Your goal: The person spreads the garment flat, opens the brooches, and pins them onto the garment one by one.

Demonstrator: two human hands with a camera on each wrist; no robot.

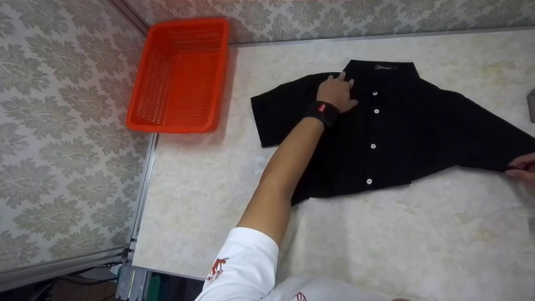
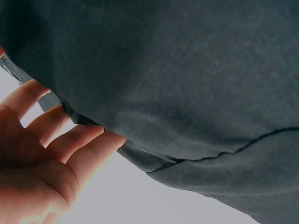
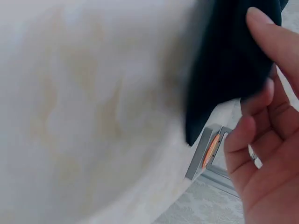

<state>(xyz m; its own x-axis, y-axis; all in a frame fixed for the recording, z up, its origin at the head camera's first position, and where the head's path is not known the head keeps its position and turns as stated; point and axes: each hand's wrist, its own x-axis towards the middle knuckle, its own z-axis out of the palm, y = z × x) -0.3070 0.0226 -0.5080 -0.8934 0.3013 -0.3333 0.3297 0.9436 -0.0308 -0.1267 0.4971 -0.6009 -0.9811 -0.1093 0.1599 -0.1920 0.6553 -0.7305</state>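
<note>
A black short-sleeved shirt with a collar and white buttons lies front up on the table, its collar toward the wall. Spread over the shoulder beside the collar is my left hand, with a black wristband on its wrist. In the left wrist view, the left hand has its fingers extended, their tips against the dark cloth. At the right edge of the head view, my right hand pinches the hem of the other sleeve. The right wrist view shows the right hand with thumb and fingers on that black cloth.
An orange plastic basket stands at the table's back left corner, by the patterned walls. A grey object is cut off at the right edge. The pale table ends at a metal-framed left side.
</note>
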